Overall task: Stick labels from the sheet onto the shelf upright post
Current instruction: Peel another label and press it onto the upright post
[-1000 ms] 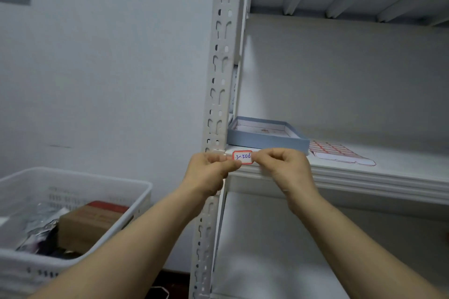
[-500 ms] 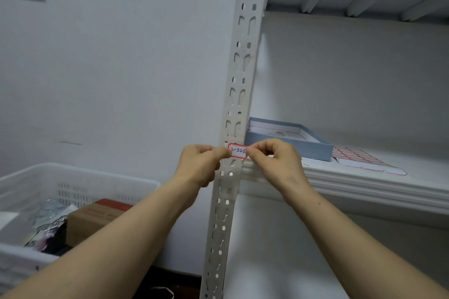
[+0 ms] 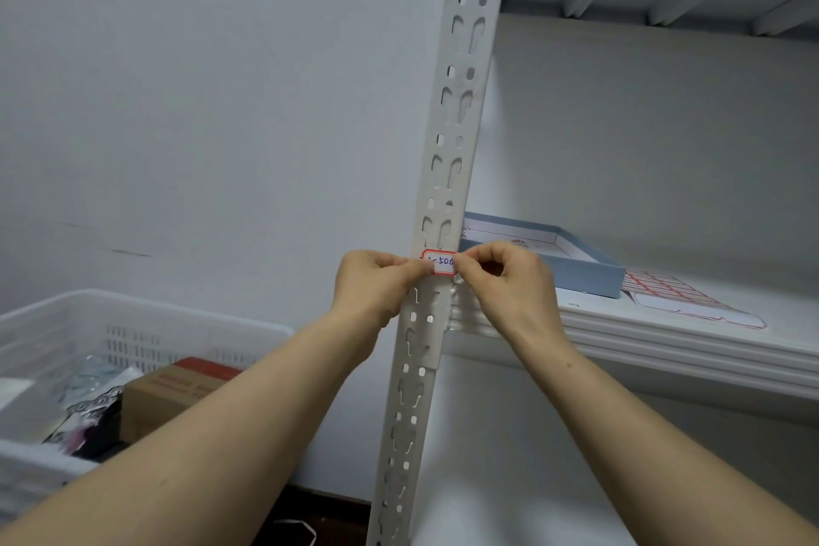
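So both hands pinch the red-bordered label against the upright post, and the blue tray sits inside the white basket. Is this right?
Not quite: the head view shows the blue tray on the shelf, right of the upright post, not inside the white basket. The left hand and right hand do pinch the red-bordered label against the post.

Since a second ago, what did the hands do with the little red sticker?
The left hand and right hand carried the label leftward from the edge of the shelf onto the upright post. Each still pinches one end; nothing was let go. The blue tray and label sheet stayed on the shelf.
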Motion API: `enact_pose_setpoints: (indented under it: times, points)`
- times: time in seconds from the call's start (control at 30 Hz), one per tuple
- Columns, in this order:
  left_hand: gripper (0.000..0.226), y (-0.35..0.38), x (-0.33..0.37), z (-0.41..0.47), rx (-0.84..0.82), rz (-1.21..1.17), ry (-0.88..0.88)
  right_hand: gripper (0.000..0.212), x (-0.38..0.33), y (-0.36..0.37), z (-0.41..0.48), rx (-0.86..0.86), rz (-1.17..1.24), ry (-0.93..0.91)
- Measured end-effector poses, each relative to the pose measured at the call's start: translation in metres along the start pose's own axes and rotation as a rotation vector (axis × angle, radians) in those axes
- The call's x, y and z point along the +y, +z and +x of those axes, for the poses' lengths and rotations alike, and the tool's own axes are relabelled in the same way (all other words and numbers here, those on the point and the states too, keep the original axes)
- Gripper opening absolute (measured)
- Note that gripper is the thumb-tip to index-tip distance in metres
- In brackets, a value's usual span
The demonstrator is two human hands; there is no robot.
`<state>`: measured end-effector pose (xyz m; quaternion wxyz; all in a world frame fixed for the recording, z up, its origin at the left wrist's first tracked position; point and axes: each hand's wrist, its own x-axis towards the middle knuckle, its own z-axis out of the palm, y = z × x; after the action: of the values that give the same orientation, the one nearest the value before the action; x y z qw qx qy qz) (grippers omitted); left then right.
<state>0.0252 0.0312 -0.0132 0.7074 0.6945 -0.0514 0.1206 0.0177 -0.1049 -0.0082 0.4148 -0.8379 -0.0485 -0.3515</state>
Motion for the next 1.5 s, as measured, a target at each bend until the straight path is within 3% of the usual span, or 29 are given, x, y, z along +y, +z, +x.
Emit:
enact_pose_setpoints:
  times: [0.17, 1.5]
  points:
    - [0.018, 0.002, 0.002, 0.0, 0.006, -0.004, 0.014, 0.012, 0.0, 0.001, 0.006, 0.003, 0.035, -0.005]
    - [0.025, 0.005, 0.003, 0.003, 0.037, 0.039, 0.036, 0.015, 0.003, 0.001, 0.011, 0.003, -0.036, -0.003]
